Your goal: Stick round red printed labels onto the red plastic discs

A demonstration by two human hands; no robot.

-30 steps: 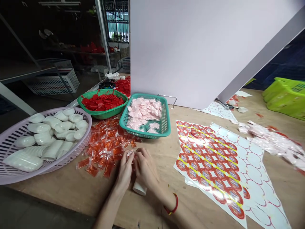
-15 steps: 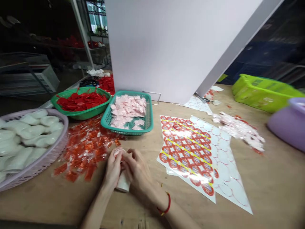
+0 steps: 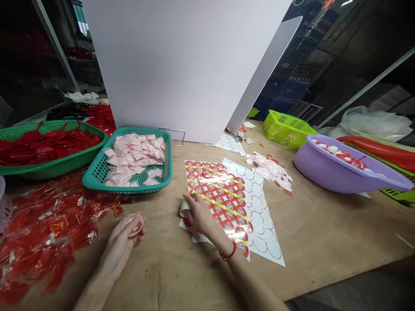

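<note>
My left hand cups a small round translucent lid with a reddish inside, just right of a heap of orange-red plastic sachets. My right hand rests at the edge of a glossy sheet of round red labels and grips a short white cup, which is partly hidden by my fingers. A red bracelet circles my right wrist. Beside the label sheet lies a white backing sheet with round cut-outs.
A teal basket of pink sachets and a green basket of red pieces stand at the back left. A white board rises behind them. Right stand a purple basin and a lime crate, with loose backing scraps.
My hands have come apart, the left moving left with the lid and the right moving right with the white cup. The view has turned right, bringing the purple basin fully into sight.
</note>
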